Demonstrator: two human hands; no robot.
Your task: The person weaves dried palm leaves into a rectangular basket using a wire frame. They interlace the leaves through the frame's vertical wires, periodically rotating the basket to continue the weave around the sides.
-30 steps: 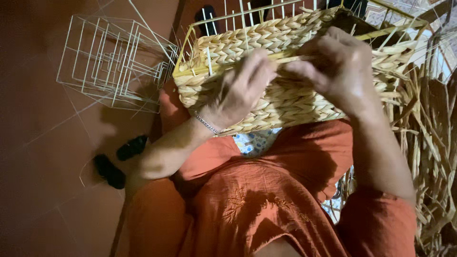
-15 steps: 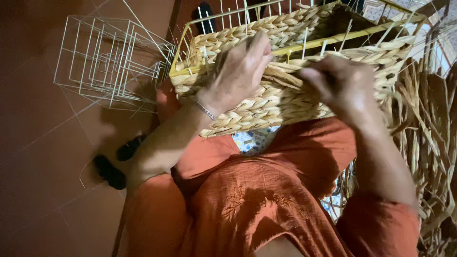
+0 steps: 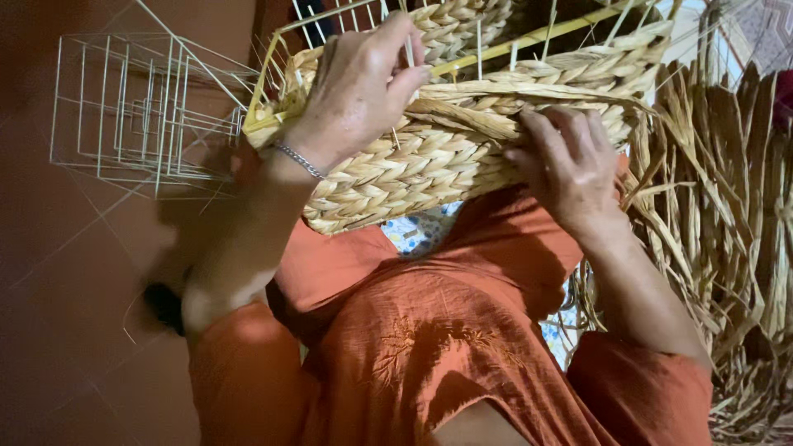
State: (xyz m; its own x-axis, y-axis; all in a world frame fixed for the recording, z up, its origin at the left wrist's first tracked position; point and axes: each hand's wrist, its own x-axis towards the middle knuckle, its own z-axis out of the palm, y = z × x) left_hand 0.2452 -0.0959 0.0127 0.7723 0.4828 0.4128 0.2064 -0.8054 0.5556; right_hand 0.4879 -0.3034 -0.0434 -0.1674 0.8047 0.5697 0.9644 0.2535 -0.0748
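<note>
I see my left hand point(image 3: 359, 83) clamped over the upper rim of the woven basket point(image 3: 462, 149), fingers curled inside. My right hand point(image 3: 570, 169) pinches a straw strand against its side. The basket lies across my lap, long axis left-right, opening facing away. A bare wire frame point(image 3: 132, 111) stands left.

Wire frames point(image 3: 140, 107) left, straw point(image 3: 727, 215) right.
</note>
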